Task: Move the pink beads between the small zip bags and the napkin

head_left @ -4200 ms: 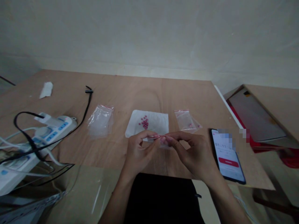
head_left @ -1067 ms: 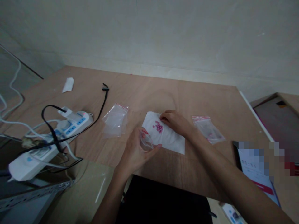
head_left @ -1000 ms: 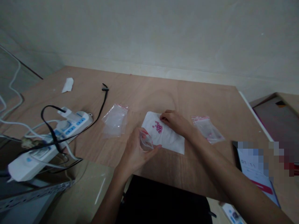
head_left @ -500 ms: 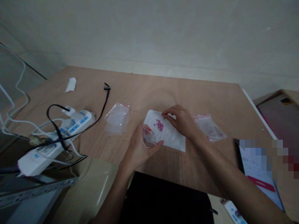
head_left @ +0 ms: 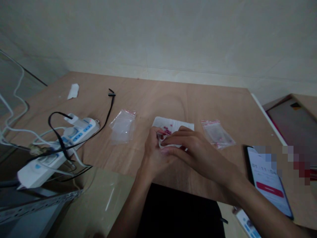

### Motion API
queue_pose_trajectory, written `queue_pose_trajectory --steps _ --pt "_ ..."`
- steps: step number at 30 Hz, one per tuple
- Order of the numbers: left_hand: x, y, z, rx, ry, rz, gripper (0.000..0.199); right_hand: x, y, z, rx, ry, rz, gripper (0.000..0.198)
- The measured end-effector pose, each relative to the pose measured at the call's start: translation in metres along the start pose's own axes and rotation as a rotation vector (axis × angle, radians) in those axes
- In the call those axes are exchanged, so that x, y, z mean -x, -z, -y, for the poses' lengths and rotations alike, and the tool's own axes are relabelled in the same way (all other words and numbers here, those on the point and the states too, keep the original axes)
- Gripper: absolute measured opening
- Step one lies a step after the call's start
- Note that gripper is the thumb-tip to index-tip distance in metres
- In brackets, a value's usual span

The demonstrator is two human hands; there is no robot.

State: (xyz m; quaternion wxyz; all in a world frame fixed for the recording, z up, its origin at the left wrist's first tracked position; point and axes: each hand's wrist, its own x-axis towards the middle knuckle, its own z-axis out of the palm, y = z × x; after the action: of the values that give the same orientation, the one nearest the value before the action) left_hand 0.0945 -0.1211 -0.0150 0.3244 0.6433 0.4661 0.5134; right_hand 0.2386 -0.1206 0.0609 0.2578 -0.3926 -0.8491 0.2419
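My left hand [head_left: 156,150] is closed around a small clear zip bag [head_left: 159,137], its mouth held open and facing up. The fingers of my right hand [head_left: 189,143] are pinched together at the mouth of that bag; whatever is between the fingertips is hidden. Behind both hands lies a white sheet [head_left: 182,124] with a cluster of small pink beads [head_left: 168,129] on it. My hands cover the near part of the sheet. To the right, a zip bag with some pink beads inside [head_left: 218,134] rests flat on the table.
Several flat zip bags [head_left: 123,127] lie on the wooden table [head_left: 158,96] at left. Farther left is a white power strip [head_left: 81,132] with tangled cables. A phone [head_left: 268,181] lies at right, and a scrap of white paper [head_left: 73,91] at the far left.
My right hand has come from the far edge of the sheet to the mouth of the zip bag in my left hand. The view has shifted slightly.
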Motion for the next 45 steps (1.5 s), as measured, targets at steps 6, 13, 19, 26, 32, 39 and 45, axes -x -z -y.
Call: queue_pose_trajectory --steps 6,13,19,26,32,39,45 --pt "0.006 0.009 -0.018 0.179 0.057 0.112 0.041 0.018 0.010 -0.016 -0.080 -0.177 -0.057 0.012" --pt "0.000 0.011 -0.034 0.190 0.260 -0.088 0.016 0.032 0.012 -0.015 -0.288 -0.305 -0.216 0.011" --pt "0.003 0.012 -0.036 0.167 0.249 -0.082 0.014 0.038 0.004 -0.015 -0.529 -0.393 -0.534 0.021" --pt "0.008 0.011 -0.039 0.214 0.240 0.045 0.013 0.043 -0.008 -0.009 -0.676 -0.466 -0.565 0.033" --pt "0.009 0.009 -0.038 0.188 0.210 0.092 0.010 0.046 -0.011 -0.005 -0.662 -0.438 -0.565 0.038" --pt "0.010 0.009 -0.041 0.186 0.171 0.128 0.005 0.046 -0.027 -0.005 -0.817 -0.532 -0.543 0.015" --pt "0.012 0.010 -0.041 0.157 0.185 0.160 0.010 0.045 -0.029 0.001 -0.823 -0.444 -0.616 0.014"
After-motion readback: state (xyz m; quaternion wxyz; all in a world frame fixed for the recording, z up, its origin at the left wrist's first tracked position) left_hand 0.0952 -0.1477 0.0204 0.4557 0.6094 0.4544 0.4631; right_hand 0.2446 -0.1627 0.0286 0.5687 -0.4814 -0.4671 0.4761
